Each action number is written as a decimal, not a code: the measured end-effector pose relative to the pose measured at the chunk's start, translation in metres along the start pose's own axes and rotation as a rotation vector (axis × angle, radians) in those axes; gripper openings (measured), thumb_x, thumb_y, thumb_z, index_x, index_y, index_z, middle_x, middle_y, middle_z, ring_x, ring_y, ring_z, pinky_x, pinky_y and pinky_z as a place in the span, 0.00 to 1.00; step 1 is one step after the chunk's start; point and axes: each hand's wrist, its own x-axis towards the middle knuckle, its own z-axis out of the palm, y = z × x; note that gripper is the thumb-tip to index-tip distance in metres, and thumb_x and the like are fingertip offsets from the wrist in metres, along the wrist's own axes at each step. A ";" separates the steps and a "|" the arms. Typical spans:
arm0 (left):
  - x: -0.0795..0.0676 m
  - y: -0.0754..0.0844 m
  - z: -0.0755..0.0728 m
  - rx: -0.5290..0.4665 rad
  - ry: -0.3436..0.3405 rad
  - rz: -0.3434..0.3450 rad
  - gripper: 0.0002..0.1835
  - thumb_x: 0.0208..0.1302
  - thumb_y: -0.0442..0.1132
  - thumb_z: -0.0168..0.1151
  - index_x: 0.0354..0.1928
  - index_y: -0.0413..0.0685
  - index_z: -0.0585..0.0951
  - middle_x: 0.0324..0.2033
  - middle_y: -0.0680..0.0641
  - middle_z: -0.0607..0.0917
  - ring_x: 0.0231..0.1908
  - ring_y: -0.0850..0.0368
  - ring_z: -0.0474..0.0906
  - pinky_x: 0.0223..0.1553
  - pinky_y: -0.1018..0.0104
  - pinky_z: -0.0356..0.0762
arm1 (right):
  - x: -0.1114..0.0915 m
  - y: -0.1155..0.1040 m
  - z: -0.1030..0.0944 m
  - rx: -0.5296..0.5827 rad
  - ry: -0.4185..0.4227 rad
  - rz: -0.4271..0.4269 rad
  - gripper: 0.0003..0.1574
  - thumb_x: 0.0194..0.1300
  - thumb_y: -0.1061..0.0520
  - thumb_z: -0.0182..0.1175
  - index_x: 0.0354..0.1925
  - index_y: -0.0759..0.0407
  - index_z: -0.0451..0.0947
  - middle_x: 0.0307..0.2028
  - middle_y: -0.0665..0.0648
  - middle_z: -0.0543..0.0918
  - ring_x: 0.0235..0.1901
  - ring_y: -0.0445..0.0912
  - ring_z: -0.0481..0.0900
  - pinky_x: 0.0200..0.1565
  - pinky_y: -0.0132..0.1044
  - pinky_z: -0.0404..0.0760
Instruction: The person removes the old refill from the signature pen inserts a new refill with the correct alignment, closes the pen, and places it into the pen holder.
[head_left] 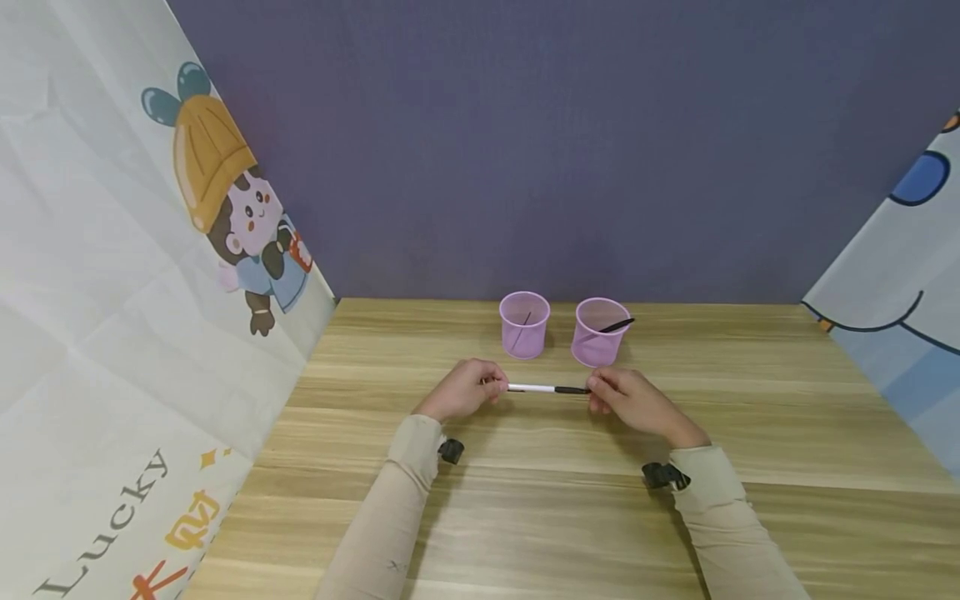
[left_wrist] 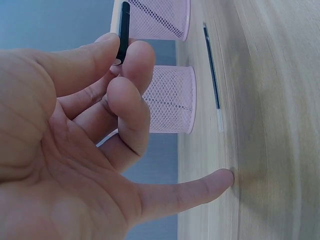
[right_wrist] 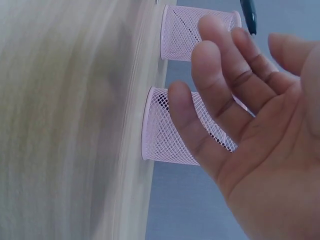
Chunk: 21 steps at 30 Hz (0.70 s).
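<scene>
In the head view a pen with a white barrel and black front part lies level between both hands. My left hand pinches its clip end between thumb and forefinger; the left wrist view shows the black clip. The left little finger reaches down to the tabletop. My right hand is at the black end, its fingers spread apart. In the right wrist view the pen's dark tip shows a small gap to the thumb and fingers. A dark pen refill lies on the table below the pen.
Two pink mesh cups stand behind the hands. The left cup holds a thin dark stick; a black pen-like piece leans out of the right cup. Beyond the wooden table rises a dark wall.
</scene>
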 end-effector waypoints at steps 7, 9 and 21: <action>0.000 -0.001 0.000 -0.002 -0.001 -0.010 0.10 0.75 0.38 0.58 0.44 0.40 0.85 0.28 0.45 0.85 0.33 0.47 0.82 0.34 0.68 0.78 | -0.002 0.000 -0.001 0.040 -0.028 0.013 0.06 0.74 0.59 0.59 0.44 0.62 0.78 0.30 0.56 0.84 0.29 0.52 0.82 0.31 0.33 0.81; 0.000 -0.001 0.000 -0.005 -0.001 -0.009 0.10 0.75 0.38 0.58 0.44 0.39 0.85 0.28 0.44 0.85 0.33 0.47 0.82 0.33 0.68 0.77 | -0.002 0.000 -0.001 0.046 -0.033 0.017 0.06 0.73 0.61 0.60 0.45 0.63 0.77 0.31 0.55 0.83 0.29 0.52 0.82 0.31 0.33 0.80; 0.000 0.000 0.000 -0.003 0.002 0.001 0.09 0.75 0.37 0.58 0.43 0.39 0.85 0.27 0.47 0.84 0.30 0.53 0.79 0.32 0.68 0.77 | -0.001 -0.001 0.000 0.024 -0.040 0.027 0.09 0.76 0.60 0.56 0.44 0.67 0.77 0.30 0.56 0.84 0.29 0.52 0.82 0.30 0.33 0.80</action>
